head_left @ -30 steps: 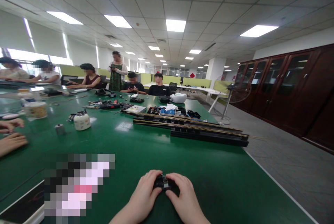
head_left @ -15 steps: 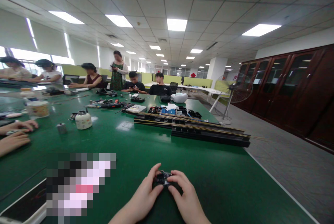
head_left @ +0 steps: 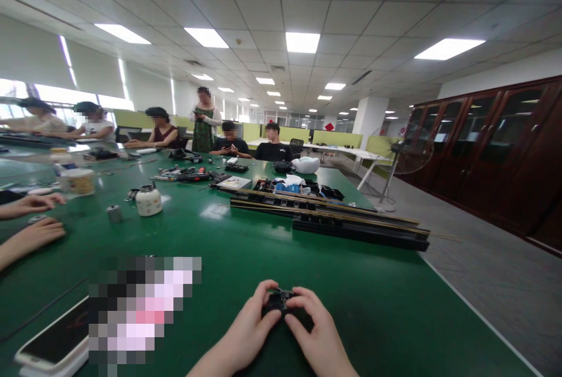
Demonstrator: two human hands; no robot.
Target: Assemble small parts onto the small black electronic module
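Both of my hands meet at the near edge of the green table, over a small black device with tiny metal parts on top. My left hand grips its left side, thumb and fingers curled round it. My right hand pinches its right side in the same way. The device lies just above or on the table surface; I cannot tell which.
A phone lies at the near left beside a blurred patch. Long black rails cross the table's middle right. A white jar, a cup and tools stand farther back. Another person's hands rest at the left; several people sit at the far end.
The view has shifted slightly, so everything sits a little further right in the picture. My hands stay closed on the device, with small changes in finger position.
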